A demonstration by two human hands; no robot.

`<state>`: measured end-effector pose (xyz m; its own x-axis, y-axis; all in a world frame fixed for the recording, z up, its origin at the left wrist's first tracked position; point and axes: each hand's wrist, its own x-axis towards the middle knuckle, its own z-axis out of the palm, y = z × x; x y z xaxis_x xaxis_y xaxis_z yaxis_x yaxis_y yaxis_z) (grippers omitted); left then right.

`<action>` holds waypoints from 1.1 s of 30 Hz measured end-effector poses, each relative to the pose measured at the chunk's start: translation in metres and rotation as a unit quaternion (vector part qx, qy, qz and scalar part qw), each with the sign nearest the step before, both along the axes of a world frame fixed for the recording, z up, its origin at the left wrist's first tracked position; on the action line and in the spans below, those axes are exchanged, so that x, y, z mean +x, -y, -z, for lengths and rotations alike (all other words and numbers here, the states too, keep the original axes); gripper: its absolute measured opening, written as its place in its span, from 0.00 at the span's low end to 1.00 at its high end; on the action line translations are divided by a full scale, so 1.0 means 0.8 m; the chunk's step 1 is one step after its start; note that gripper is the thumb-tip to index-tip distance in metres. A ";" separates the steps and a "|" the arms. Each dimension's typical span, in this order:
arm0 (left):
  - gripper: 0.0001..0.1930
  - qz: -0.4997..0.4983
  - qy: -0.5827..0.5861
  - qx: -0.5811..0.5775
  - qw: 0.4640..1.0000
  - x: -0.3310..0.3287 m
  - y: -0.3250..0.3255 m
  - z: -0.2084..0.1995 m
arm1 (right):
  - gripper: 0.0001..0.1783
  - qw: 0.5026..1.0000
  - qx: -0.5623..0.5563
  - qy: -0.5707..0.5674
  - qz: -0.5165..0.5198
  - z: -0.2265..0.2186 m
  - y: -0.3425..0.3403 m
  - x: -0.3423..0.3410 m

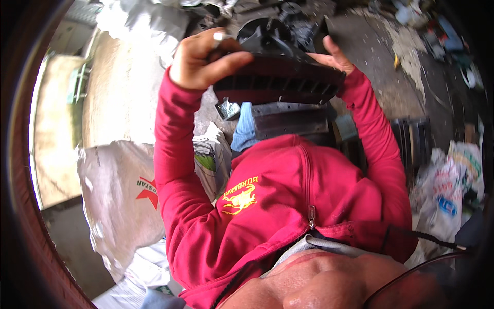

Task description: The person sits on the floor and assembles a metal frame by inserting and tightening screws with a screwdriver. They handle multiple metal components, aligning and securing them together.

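Observation:
Both hands hold up a black plastic housing [278, 77] in front of my chest. It is wide, with a row of slots along its near side and a rounded part on top. My left hand [208, 59] is closed round its left end, thumb along the upper edge, with a ring on one finger. My right hand [337, 59] grips the right end with its thumb raised; its other fingers are partly hidden behind the housing. Below it lies a dark rectangular plastic piece [290, 122]. A small open box of little metal pieces [227, 109] sits beside my knee.
Large white sacks [121, 201] stand at my left. Crumpled plastic bags [442, 190] lie at my right, near upright black panels [413, 136]. More black parts [296, 20] and scraps are strewn over the dark floor [368, 44] ahead.

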<state>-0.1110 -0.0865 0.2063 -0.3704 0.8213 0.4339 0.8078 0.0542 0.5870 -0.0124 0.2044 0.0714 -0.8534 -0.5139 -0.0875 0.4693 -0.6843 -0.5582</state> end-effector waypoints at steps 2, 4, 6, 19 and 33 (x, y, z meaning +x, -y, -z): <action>0.11 0.060 -0.139 -0.008 0.988 -0.002 -0.035 0.021 | 0.48 0.984 0.175 -0.004 0.016 0.048 -0.010 0.005; 0.12 0.048 0.036 -0.039 0.997 -0.001 -0.018 0.038 | 0.46 0.959 0.255 -0.053 0.108 0.053 0.003 0.020; 0.13 0.005 0.286 0.069 0.956 -0.032 0.004 0.103 | 0.47 0.904 0.354 -0.119 0.208 0.058 0.000 0.029; 0.35 -0.141 0.350 0.030 0.926 0.017 0.064 0.350 | 0.44 0.663 0.599 -0.368 0.259 0.123 0.033 0.016; 0.57 -0.074 0.052 -0.039 0.995 0.024 0.064 0.330 | 0.63 0.535 0.742 -0.391 0.101 0.170 -0.024 0.066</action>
<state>-0.0920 -0.1375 -0.0580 -0.5297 0.7840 0.3235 0.7226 0.2175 0.6561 0.0403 0.2234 -0.0649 -0.9521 -0.2648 0.1530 -0.3052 0.7914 -0.5296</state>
